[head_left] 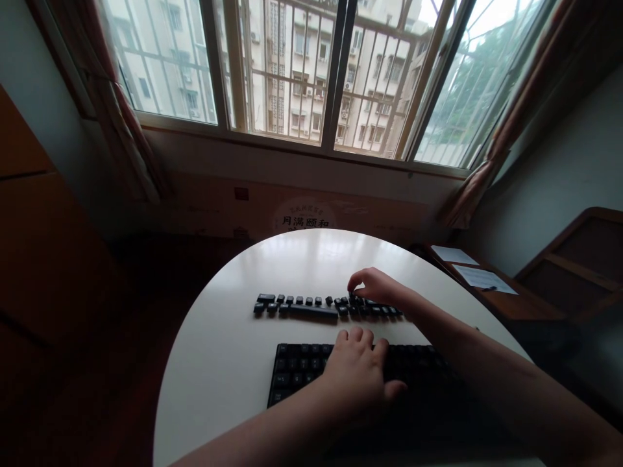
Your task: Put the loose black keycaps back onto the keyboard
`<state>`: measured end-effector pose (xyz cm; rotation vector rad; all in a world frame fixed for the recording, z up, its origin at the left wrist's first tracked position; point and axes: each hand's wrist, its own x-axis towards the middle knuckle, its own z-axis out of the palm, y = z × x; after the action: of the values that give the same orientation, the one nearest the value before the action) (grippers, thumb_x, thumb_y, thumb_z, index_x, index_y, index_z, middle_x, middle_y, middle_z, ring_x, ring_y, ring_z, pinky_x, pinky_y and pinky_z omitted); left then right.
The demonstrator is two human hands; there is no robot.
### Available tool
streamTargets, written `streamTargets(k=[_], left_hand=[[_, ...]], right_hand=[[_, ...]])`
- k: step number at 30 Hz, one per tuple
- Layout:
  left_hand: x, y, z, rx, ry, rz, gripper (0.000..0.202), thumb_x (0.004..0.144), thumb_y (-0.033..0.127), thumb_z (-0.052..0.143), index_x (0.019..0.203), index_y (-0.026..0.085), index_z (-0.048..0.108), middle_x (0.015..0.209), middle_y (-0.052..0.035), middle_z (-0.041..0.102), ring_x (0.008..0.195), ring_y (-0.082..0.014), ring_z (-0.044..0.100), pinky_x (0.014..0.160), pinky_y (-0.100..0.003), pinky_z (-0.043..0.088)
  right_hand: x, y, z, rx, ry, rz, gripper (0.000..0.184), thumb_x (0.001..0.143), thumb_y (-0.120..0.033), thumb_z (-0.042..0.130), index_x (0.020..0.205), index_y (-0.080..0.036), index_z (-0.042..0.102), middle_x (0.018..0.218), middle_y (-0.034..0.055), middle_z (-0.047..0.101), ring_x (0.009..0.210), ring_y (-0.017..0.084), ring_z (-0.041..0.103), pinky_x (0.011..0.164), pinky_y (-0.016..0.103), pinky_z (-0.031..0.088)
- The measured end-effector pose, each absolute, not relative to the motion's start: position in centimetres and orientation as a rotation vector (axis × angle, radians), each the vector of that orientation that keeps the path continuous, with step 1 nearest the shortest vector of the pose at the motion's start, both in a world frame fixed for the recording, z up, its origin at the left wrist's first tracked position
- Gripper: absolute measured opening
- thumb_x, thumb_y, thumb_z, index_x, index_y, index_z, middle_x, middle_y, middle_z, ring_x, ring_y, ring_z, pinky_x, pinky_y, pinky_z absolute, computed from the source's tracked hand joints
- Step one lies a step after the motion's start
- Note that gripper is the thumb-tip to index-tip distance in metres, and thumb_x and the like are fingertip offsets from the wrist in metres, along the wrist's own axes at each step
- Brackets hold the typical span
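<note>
A black keyboard (296, 373) lies on the round white table (219, 363) near me. My left hand (357, 373) rests flat on its middle, fingers stretched over the keys. Beyond it a row of loose black keycaps (296, 305) lies across the table. My right hand (374, 285) hovers over the right part of that row, thumb and forefinger pinched on a keycap (352, 298).
A wide barred window (311, 71) with curtains runs along the back wall. A cardboard box with printed characters (304, 217) stands behind the table. At the right, a wooden desk (491, 292) carries sheets of paper (481, 277). A dark wooden cabinet (43, 259) fills the left.
</note>
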<state>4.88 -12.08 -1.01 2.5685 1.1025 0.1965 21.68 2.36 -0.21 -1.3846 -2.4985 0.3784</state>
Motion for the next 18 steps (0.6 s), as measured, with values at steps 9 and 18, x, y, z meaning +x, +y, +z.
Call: streamTargets(k=[9, 18], left_hand=[[4.9, -12.2, -1.6, 2.609, 1.093, 0.268, 0.071, 0.094, 0.063, 0.043, 0.146, 0.015, 0.049, 0.140, -0.0203, 0.055, 0.128, -0.0395, 0.048, 0.108, -0.058, 0.035], [4.9, -11.5, -2.7, 2.632, 1.022, 0.240, 0.080, 0.094, 0.069, 0.033, 0.156, 0.018, 0.033, 0.157, -0.0186, 0.039, 0.143, -0.0384, 0.036, 0.114, -0.058, 0.028]], right_hand=[[21.1, 3.8, -1.5, -1.428, -2.527, 0.145, 0.024, 0.081, -0.009, 0.063, 0.097, -0.022, 0.076, 0.098, 0.0014, 0.078, 0.090, 0.019, 0.071, 0.082, 0.026, 0.051], [19.4, 3.2, -0.3, -1.426, -2.679, -0.146, 0.019, 0.080, -0.009, 0.065, 0.085, -0.023, 0.076, 0.082, 0.0035, 0.077, 0.085, 0.023, 0.069, 0.077, 0.030, 0.044]])
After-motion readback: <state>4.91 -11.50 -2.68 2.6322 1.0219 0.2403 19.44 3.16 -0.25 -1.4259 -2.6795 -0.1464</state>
